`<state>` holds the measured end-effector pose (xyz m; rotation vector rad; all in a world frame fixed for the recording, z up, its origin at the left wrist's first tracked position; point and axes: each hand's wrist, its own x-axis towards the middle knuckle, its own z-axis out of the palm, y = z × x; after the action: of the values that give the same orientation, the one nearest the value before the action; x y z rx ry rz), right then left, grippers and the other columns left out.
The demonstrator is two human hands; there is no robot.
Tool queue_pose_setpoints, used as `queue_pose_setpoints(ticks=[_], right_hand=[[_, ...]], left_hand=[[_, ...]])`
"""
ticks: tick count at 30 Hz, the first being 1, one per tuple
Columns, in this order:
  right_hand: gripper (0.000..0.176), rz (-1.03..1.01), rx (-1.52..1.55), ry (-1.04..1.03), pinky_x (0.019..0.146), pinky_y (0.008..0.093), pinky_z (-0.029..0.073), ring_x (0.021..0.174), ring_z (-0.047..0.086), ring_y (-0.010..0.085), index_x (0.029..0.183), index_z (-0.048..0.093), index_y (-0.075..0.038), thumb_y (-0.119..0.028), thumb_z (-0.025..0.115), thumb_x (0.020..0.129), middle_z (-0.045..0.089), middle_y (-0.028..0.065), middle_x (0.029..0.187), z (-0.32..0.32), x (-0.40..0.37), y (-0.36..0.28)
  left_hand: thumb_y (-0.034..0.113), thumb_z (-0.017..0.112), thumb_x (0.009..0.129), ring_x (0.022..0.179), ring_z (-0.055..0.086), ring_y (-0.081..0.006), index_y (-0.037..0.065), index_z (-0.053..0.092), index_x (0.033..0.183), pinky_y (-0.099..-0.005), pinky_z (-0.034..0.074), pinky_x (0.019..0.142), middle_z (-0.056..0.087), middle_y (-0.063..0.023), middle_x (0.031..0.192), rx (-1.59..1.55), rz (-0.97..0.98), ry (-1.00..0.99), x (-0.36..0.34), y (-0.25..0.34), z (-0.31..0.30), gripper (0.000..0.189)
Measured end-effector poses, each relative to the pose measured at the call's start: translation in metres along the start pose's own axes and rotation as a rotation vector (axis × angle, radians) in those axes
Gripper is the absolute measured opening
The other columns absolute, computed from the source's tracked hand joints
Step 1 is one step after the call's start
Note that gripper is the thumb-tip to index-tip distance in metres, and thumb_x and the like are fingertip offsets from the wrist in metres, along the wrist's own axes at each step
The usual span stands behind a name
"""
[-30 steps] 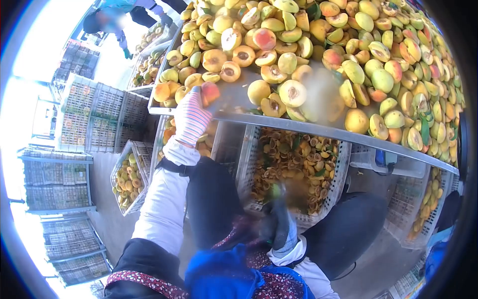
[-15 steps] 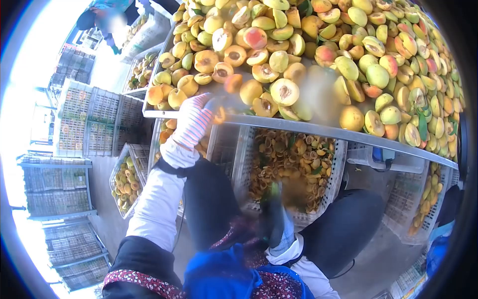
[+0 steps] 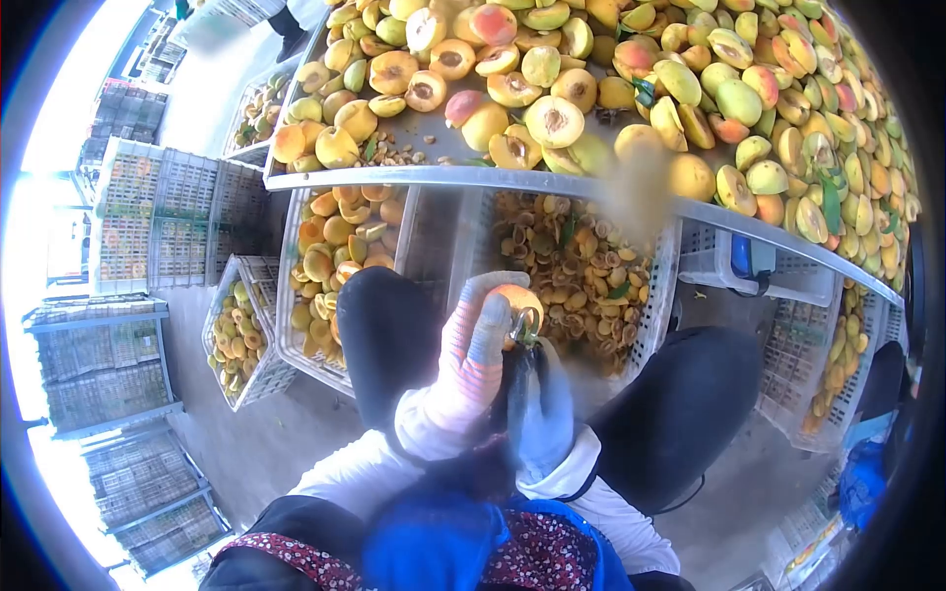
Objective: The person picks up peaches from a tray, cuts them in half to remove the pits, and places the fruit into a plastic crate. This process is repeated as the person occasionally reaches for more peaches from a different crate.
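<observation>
In front of my lap, my left hand (image 3: 467, 355), in a striped glove, is closed around a peach half (image 3: 519, 297). My right hand (image 3: 548, 419), in a pale blue glove, grips the dark handle of a pitting tool (image 3: 525, 328) whose small metal loop touches the fruit. Both hands sit close together above my knees. Beyond them stands a white crate (image 3: 668, 295) with pits and fruit scraps in it. Many halved peaches (image 3: 555, 121) cover the metal table (image 3: 414, 175) above.
A crate of peach halves (image 3: 340, 241) stands under the table's left part, beside a smaller crate (image 3: 258, 345). Stacked crates (image 3: 153, 222) line the left side. More crates (image 3: 778, 384) stand at the right. Part of another person (image 3: 286, 30) shows at the top left.
My left hand has come from the table's edge down to my lap with a peach half. My right hand has brought the pitting tool up against it. The view has shifted slightly.
</observation>
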<state>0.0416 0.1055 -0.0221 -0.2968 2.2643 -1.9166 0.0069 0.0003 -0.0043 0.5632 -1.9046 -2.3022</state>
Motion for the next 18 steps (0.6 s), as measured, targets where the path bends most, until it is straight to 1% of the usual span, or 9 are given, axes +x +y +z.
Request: queue_pose_setpoints(ticks=[1,3,5,7,9,13,14,15,18], right_hand=[[0.029,0.008,0.041,0.029,0.072,0.0405,0.046,0.084,0.057,0.0371,0.117,0.047,0.007,-0.011,0.046,0.095,0.056,0.0245,0.098,0.0,0.003,-0.005],[0.027,-0.134,-0.073,0.131,0.066,0.0415,0.045,0.076,0.057,0.038,0.112,0.05,0.004,-0.017,0.046,0.095,0.059,0.0229,0.088,0.003,0.001,-0.001],[0.029,-0.429,-0.385,0.287,0.067,0.0406,0.045,0.077,0.058,0.0377,0.112,0.05,0.004,-0.019,0.045,0.095,0.059,0.0225,0.089,0.014,-0.006,0.02],[0.029,-0.142,-0.063,0.173,0.069,0.0396,0.045,0.078,0.058,0.0361,0.112,0.051,0.004,-0.02,0.045,0.096,0.06,0.0217,0.09,0.009,-0.008,0.005],[0.029,-0.017,0.035,0.145,0.069,0.039,0.045,0.077,0.058,0.0345,0.112,0.051,0.004,-0.02,0.045,0.096,0.06,0.0208,0.089,0.007,-0.011,0.002],[0.027,-0.082,-0.119,0.156,0.067,0.0387,0.044,0.074,0.057,0.0319,0.11,0.051,0.004,-0.019,0.046,0.095,0.06,0.0198,0.087,0.003,-0.013,0.005],[0.027,-0.057,-0.088,0.135,0.066,0.0388,0.044,0.073,0.057,0.0321,0.109,0.051,0.003,-0.019,0.045,0.095,0.06,0.0196,0.087,0.003,-0.014,0.006],[0.026,-0.032,-0.057,0.116,0.065,0.0388,0.043,0.072,0.057,0.0322,0.109,0.051,0.003,-0.019,0.045,0.095,0.059,0.0194,0.086,0.003,-0.015,0.006],[0.025,-0.015,0.011,0.109,0.064,0.0388,0.043,0.072,0.057,0.033,0.108,0.051,0.002,-0.018,0.045,0.095,0.059,0.0194,0.085,0.0,-0.012,-0.001]], left_hand=[[0.026,0.049,0.098,0.085,0.052,-0.009,0.002,0.055,0.114,-0.0233,0.043,0.079,0.059,-0.0037,0.094,-0.002,0.014,0.025,-0.002,-0.002,0.001,0.03],[0.026,0.048,0.098,0.085,0.052,-0.0093,0.003,0.055,0.114,-0.0234,0.043,0.079,0.059,-0.0038,0.094,0.016,0.029,0.04,-0.006,0.0,0.004,0.029],[0.029,0.046,0.098,0.087,0.053,-0.0102,0.003,0.054,0.114,-0.0241,0.043,0.08,0.06,-0.005,0.096,0.063,0.041,0.022,-0.009,0.001,0.004,0.031],[0.035,0.046,0.098,0.091,0.056,-0.0116,0.003,0.052,0.116,-0.0255,0.045,0.084,0.061,-0.0072,0.101,0.136,0.052,-0.026,-0.012,-0.001,0.001,0.037],[0.035,0.046,0.098,0.091,0.056,-0.0115,0.003,0.053,0.115,-0.0257,0.045,0.084,0.06,-0.0072,0.101,0.14,0.057,-0.035,-0.014,-0.005,0.002,0.037],[0.035,0.046,0.098,0.09,0.056,-0.0111,0.004,0.052,0.114,-0.0257,0.045,0.083,0.06,-0.0068,0.1,0.098,0.072,-0.038,-0.017,-0.009,0.007,0.036],[0.035,0.046,0.098,0.09,0.056,-0.0111,0.004,0.052,0.114,-0.0256,0.045,0.083,0.06,-0.0067,0.1,0.081,0.069,-0.039,-0.018,-0.007,0.008,0.036],[0.034,0.046,0.098,0.089,0.056,-0.011,0.004,0.052,0.115,-0.0252,0.045,0.082,0.06,-0.0066,0.099,-0.046,-0.01,-0.013,-0.02,-0.006,0.009,0.035],[0.034,0.046,0.098,0.088,0.057,-0.0108,0.005,0.052,0.116,-0.0248,0.046,0.081,0.061,-0.0065,0.099,0.058,0.017,0.047,-0.017,-0.007,0.01,0.035]])
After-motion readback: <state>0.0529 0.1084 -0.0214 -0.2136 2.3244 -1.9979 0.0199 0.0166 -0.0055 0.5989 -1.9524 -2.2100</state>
